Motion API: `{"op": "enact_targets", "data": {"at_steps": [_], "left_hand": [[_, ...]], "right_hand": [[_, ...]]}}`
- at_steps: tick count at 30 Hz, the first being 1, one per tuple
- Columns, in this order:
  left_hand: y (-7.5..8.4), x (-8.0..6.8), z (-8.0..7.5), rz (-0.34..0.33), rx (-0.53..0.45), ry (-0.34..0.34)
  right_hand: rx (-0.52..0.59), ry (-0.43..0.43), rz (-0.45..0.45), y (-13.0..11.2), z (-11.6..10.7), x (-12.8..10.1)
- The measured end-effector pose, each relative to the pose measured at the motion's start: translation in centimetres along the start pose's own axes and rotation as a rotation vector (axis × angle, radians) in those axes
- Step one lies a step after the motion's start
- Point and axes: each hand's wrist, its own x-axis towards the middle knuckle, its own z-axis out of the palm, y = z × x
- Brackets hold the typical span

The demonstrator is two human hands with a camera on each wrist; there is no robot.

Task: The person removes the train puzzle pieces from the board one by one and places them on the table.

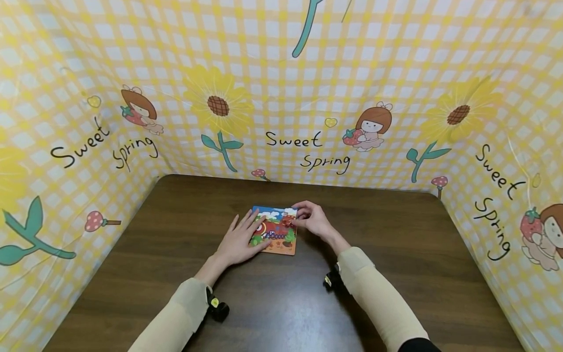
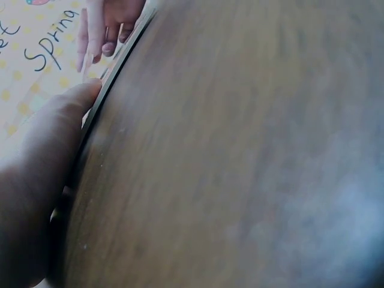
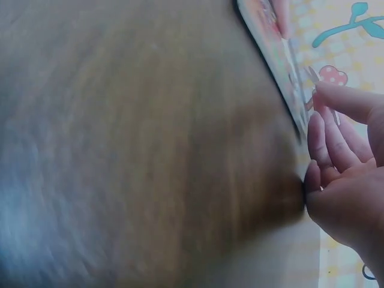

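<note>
Lying near the middle of the dark table (image 1: pixel 396 274), the puzzle board (image 1: pixel 281 244) is pressed flat by the left hand (image 1: pixel 239 239) with straight fingers. A small red piece (image 1: pixel 287 221) is pinched over the board's far part by the right hand (image 1: pixel 312 220). If the flat hand is lifted, the board could slide and the piece could be seated crooked.

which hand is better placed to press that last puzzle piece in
Right, probably. The right hand already pinches a piece over the puzzle board, at its far right corner. The left hand lies flat on the board's left side, steadying it.
</note>
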Motion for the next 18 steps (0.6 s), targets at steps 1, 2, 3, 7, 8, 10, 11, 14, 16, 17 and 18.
{"op": "enact_targets", "data": {"at_steps": [1, 2, 3, 7, 8, 10, 11, 14, 16, 17, 18], "left_hand": [[0.0, 0.0, 0.0, -0.001, 0.001, 0.001], [0.0, 0.0, -0.1, -0.001, 0.001, 0.003], [0.1, -0.1, -0.1, -0.001, 0.001, 0.006], [0.2, -0.1, -0.2, 0.001, 0.004, 0.01], [0.2, -0.1, -0.2, 0.001, 0.004, 0.012], [0.2, -0.1, -0.2, 0.002, 0.007, 0.012], [0.2, -0.1, -0.2, 0.003, 0.009, 0.012], [0.1, -0.1, -0.2, 0.004, 0.01, 0.016], [0.1, -0.1, -0.1, 0.002, 0.01, 0.017], [0.1, -0.1, -0.1, 0.003, 0.008, 0.018], [0.1, -0.1, -0.1, 0.001, 0.006, 0.018]], "right_hand": [[0.002, 0.002, 0.005, -0.1, -0.2, 0.0], [0.007, 0.003, 0.011, -0.2, -0.3, -0.1], [0.007, 0.006, 0.016, -0.3, -0.5, -0.2], [0.004, 0.0, 0.025, -0.6, -1.4, -0.7], [0.007, -0.002, 0.026, -0.6, -1.7, -0.9], [0.006, -0.007, 0.023, -0.6, -2.1, -1.1], [0.008, -0.009, 0.024, -0.5, -2.4, -1.3], [0.005, -0.021, 0.02, -0.4, -3.1, -1.7], [-0.003, -0.029, 0.018, -0.3, -3.6, -2.0], [-0.007, -0.032, 0.016, -0.3, -3.8, -2.2], [-0.009, -0.036, 0.014, -0.3, -4.1, -2.3]]}}
